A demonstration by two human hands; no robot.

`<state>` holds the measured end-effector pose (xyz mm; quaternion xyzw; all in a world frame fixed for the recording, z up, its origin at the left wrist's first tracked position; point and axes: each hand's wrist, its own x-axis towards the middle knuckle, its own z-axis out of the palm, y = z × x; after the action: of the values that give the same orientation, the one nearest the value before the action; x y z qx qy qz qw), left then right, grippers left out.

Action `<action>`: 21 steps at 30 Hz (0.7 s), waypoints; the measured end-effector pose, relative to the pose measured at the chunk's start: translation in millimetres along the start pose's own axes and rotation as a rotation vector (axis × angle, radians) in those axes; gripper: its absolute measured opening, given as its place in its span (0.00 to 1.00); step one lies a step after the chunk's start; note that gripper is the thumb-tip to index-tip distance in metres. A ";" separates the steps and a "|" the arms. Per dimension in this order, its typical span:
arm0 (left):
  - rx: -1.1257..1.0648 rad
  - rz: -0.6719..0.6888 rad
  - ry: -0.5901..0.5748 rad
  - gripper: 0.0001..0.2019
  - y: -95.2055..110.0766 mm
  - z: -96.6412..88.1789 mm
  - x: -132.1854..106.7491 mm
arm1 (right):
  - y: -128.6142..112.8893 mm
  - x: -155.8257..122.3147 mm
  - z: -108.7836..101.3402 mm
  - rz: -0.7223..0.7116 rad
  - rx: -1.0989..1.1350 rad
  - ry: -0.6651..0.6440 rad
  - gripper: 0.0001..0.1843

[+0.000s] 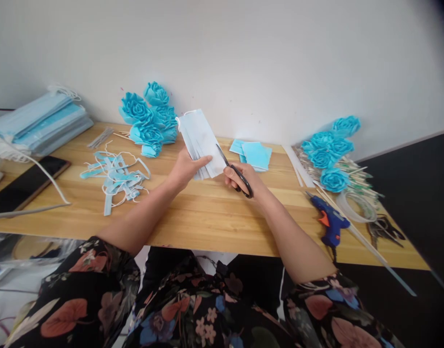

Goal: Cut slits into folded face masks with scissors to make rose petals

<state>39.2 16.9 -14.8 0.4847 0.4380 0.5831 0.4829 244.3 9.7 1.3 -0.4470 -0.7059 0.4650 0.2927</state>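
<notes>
My left hand (187, 166) pinches a pale blue face mask (200, 140) and holds it upright above the wooden table (207, 217). The mask's lower edge hangs in several cut strips. My right hand (243, 176) grips black-handled scissors (235, 171), whose blades point up and left into the mask's right edge.
Blue paper-like roses lie at the back centre (149, 118) and at the right (330, 150). A stack of masks (44, 121), a phone (26, 183), cut strips and ear loops (115, 176), blue squares (256, 154), a blue glue gun (330, 222) and wooden sticks (352, 174) lie around.
</notes>
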 end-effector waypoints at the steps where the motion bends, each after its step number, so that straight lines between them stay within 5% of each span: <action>1: -0.001 -0.001 -0.004 0.30 0.1 0.2 -0.3 | 1.0 0.4 0.0 0.000 0.006 0.004 0.31; 21: -0.075 -0.049 -0.032 0.30 -3.6 0.5 -2.5 | 2.9 -0.6 0.3 -0.026 0.056 0.034 0.33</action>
<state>40.3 15.0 -18.6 0.4646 0.4197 0.5792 0.5220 245.3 9.5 -1.5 -0.4374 -0.6933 0.4730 0.3229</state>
